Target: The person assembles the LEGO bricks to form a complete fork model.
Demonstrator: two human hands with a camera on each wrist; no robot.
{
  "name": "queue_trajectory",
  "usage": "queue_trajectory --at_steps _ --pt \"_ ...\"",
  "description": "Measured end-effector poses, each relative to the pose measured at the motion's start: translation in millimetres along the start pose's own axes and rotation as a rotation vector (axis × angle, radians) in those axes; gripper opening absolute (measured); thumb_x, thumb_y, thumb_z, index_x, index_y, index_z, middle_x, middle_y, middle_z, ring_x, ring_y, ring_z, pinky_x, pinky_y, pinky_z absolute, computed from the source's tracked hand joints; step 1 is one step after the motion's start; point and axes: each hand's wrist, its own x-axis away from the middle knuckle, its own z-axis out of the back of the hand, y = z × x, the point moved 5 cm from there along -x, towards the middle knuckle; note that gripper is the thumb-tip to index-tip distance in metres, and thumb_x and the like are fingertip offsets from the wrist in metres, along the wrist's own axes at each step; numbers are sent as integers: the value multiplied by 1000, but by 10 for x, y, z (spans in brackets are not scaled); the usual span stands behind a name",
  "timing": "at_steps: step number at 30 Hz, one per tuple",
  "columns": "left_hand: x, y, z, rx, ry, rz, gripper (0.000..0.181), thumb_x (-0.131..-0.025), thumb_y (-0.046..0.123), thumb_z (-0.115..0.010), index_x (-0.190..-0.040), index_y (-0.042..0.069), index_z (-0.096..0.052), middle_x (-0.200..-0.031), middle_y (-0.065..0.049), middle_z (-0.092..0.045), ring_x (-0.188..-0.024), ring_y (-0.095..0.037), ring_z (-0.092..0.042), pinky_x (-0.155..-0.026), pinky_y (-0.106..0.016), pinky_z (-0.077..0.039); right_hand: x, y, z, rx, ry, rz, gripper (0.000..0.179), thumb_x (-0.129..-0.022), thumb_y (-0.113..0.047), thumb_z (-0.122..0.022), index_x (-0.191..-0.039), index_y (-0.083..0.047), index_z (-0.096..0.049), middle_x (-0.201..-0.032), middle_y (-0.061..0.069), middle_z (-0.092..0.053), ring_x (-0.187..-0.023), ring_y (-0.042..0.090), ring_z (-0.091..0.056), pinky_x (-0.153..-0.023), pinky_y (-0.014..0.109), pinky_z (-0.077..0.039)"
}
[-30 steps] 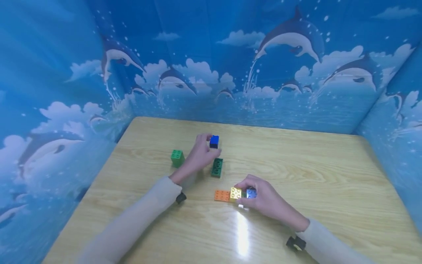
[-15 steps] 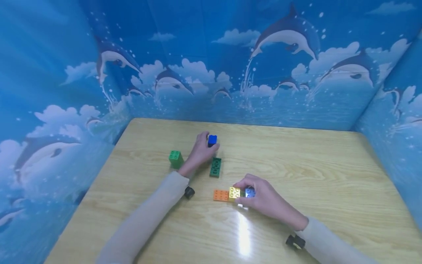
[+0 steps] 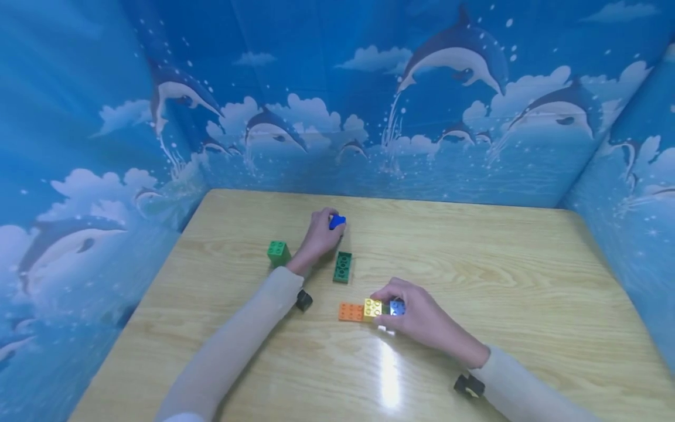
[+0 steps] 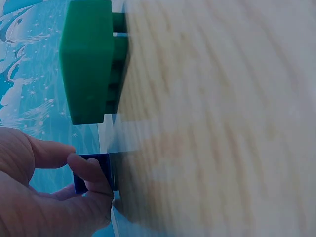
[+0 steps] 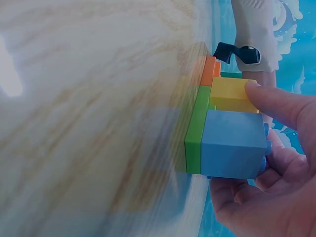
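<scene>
Since a second ago the left hand (image 3: 318, 234) has rolled its pinch and its forearm has swung inward; the dark blue plastic toy block (image 3: 337, 221) sits at a new tilt, near the far side of the pale wood-grain table (image 3: 501, 264). The right hand (image 3: 415, 313) holds about the same spot. My read: the left piece is being turned in the fingers, apart from the joined row, so it isn't attached yet. Left fingers: narrow, thumb and fingertips pinching that block. Right fingers: curled round the square yellow plastic block with four studs (image 3: 372, 309), beside the light blue studded plastic block (image 5: 233, 143); both sit on a flat light green plastic piece (image 5: 197, 131), with the flat orange plastic piece with studs (image 3: 350, 312) at the row's left end. Two more, loose: a tall bright green plastic block (image 3: 278, 253), upright beside the left forearm, and a dark green oblong plastic brick (image 3: 342, 267), hollow side up, between left hand and row. Count: two blue, three green, one yellow, one orange, seven visible; four in the row, three separate. Two hands, two black wrist devices (image 3: 303, 300).
</scene>
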Motion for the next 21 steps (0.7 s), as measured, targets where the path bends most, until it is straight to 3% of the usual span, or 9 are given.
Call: queue_trajectory --at_steps 7,11,16,21 --pt "18 5 13 24 4 -4 39 -111 20 -66 -146 12 -50 -136 -21 -54 -128 -40 -60 -106 -52 -55 -1 -5 4 2 1 -3 38 -86 -14 -94 -121 -11 -79 -101 -7 -69 -94 16 -66 -85 30 -61" --pt "32 -2 34 52 7 -17 38 -109 20 -70 -139 14 -47 -123 -19 -63 -112 -36 -66 -92 -48 -59 -4 -4 4 3 2 -5 37 -86 -14 -94 -120 -11 -79 -101 -7 -69 -95 16 -66 -86 30 -61" --pt "53 -13 63 80 6 -17 32 -110 17 -68 -132 12 -47 -106 -17 -67 -88 -28 -68 -74 -38 -55 -3 -4 3 8 1 -11 37 -86 -14 -94 -121 -11 -79 -101 -8 -69 -96 15 -67 -88 30 -61" --pt "80 -15 75 109 5 27 41 -110 19 -68 -142 7 -46 -114 -17 -65 -89 -27 -68 -75 -37 -57 -2 5 -2 3 0 -16 37 -86 -13 -94 -120 -11 -80 -101 -7 -69 -96 16 -67 -87 31 -61"
